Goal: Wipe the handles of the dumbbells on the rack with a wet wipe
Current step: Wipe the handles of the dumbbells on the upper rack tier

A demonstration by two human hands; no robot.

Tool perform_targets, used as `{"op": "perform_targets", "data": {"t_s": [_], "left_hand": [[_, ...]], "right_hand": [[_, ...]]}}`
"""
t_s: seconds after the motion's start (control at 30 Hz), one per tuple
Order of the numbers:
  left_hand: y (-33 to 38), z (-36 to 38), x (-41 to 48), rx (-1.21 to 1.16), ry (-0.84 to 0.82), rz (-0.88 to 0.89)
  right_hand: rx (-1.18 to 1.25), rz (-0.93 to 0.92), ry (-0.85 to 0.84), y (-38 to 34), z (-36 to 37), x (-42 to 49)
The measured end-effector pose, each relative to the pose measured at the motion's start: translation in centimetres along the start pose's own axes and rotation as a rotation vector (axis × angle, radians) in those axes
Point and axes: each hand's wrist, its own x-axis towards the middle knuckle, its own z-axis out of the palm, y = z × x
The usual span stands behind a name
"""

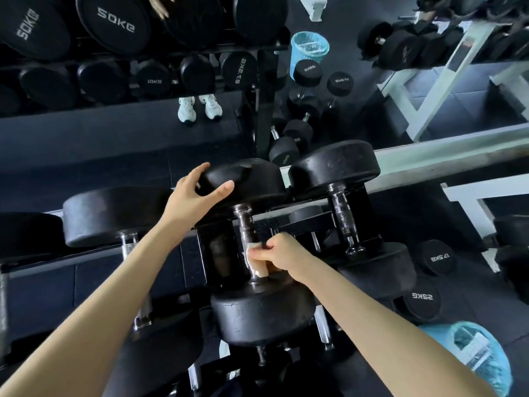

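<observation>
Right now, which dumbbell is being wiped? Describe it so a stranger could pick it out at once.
Start at the black rack nearest the camera, where big black dumbbells lie side by side. Take the middle dumbbell. Unlike its neighbours, the left hand grips its far head and the right hand pinches a wet wipe round its chrome handle.

Wet wipe (249, 255) mostly hidden under right fingers (262, 256); bin (472, 356) apparently edge-cropped
</observation>
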Motion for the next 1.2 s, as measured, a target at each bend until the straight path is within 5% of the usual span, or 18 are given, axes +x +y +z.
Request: {"op": "perform_targets", "data": {"t_s": [0.2,0.57,0.83,0.97,1.2], "left_hand": [[-0.7,-0.2,0.0,-0.203,-0.112,0.013],[-0.6,0.5,-0.1,-0.281,-0.104,0.028],[-0.2,0.4,-0.3,-0.304,-0.106,0.020],[-0.2,0.4,-0.3,-0.303,-0.099,0.020],[-0.3,0.6,-0.3,-0.313,-0.083,0.030]], "right_hand": [[0.325,0.012,-0.171,0.8,-0.4,1.3],[0.568,0.010,-0.131,0.6,-0.2,2.2],[0.021,-0.131,0.380,-2.7,2.7,4.1],[-0.048,-0.140,0.511,-2.8,3.7,4.1],[0.390,-0.075,0.060,-2.4,0.3,5.4]]}}
